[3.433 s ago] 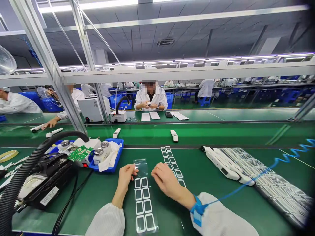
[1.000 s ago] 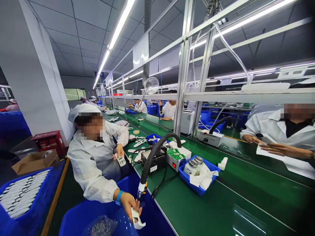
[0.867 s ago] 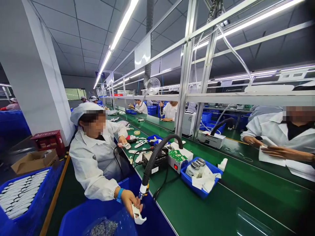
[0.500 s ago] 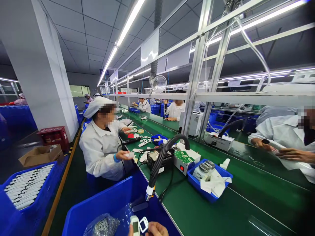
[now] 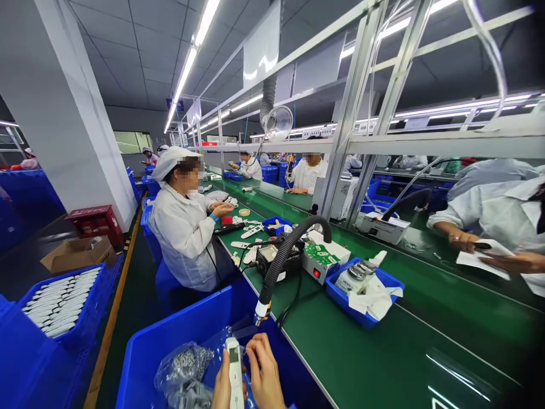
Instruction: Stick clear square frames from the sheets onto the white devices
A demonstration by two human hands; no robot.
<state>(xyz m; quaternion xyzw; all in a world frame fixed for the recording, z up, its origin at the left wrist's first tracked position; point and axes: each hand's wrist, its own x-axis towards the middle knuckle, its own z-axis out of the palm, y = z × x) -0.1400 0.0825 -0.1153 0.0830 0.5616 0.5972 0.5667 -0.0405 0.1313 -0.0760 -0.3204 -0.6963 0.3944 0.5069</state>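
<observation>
My left hand [image 5: 222,384] is wrapped around a slim white handheld device [image 5: 235,378] with a small grey screen near its top. The device stands roughly upright, its screen facing me. Beside its upper right edge is my right hand [image 5: 264,369], thumb and fingertips pinched together. Whatever those fingers hold is too small or hidden to make out. Both hands are over a blue bin [image 5: 138,363], where a clear plastic bag [image 5: 184,363] of small grey parts lies to the left.
A black flexible hose [image 5: 272,272] arches down just beyond my hands. On the green bench [image 5: 374,363] stand a blue tray [image 5: 361,324] with jars and tissues, and a box with a red switch [image 5: 316,272]. A co-worker [image 5: 183,227] sits ahead on the left.
The white device and both hands have come up further into view. The small white square frame at my right fingers no longer shows there. The co-worker's hands have come together.
</observation>
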